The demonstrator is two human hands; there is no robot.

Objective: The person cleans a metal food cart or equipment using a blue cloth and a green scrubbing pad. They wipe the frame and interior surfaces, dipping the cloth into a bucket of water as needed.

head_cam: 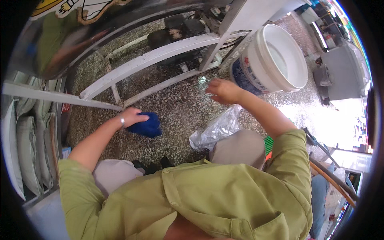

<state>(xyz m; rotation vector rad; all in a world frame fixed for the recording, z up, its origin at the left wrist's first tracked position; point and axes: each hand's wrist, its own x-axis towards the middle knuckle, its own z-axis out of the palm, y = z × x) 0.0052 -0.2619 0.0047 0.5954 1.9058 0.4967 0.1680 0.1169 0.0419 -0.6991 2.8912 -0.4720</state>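
A dark blue cloth (147, 125) hangs bunched from my left hand (132, 117), which wears a metal band at the wrist. That hand is beside the lower corner of a white-painted metal frame (156, 55). My right hand (223, 91) reaches over the speckled floor, close to a large white plastic bucket (283, 57). Its fingers are slightly curled and I see nothing in them. Below this hand, a crumpled clear plastic bag (216, 129) lies on the floor by my right knee. The bucket bears a blue label with writing.
Dark machine parts (177, 28) sit behind the frame rails, under a shiny metal panel (90, 39). At left, grey-white sacks (30, 150) stand on a shelf. Wooden and metal handles (333, 180) lean at right. A grey box-like cabinet (345, 72) stands beyond the bucket.
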